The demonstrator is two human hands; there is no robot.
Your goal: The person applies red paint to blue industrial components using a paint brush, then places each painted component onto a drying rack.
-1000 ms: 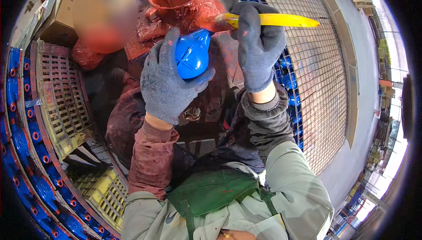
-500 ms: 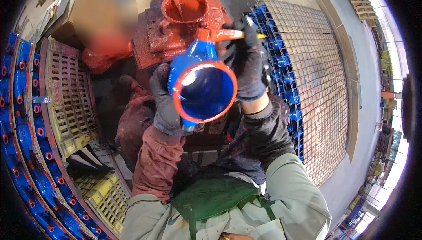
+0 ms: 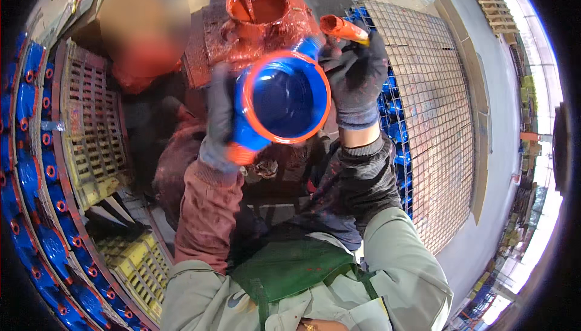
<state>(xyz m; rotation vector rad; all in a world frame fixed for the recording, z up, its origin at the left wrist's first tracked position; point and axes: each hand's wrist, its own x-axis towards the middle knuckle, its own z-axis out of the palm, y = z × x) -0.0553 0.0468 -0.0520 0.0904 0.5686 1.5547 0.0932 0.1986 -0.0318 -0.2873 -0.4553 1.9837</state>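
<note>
Brush (image 3: pixel 346 29) has swung off to the right since half a second ago, and the blue fitting (image 3: pixel 287 98) has rolled so its red-tipped spout (image 3: pixel 241 153) points near-left. Going left to right: racked blue parts (image 3: pixel 34 175), then the left hand (image 3: pixel 218 113), kinda blurry, wrapped on the fitting's left side, fingertips hidden. Red paint pot (image 3: pixel 257 24) sits on the far side. Fitting's between both hands, round mouth facing the wearer, rim (image 3: pixel 327 98) red all round. Right hand (image 3: pixel 358 76) has fingers curled around the brush; can't tell if they touch the fitting. Wire mesh (image 3: pixel 436 101) beyond. Imo: grip bare blue only, keep gloves off red edges, use light strokes.
</note>
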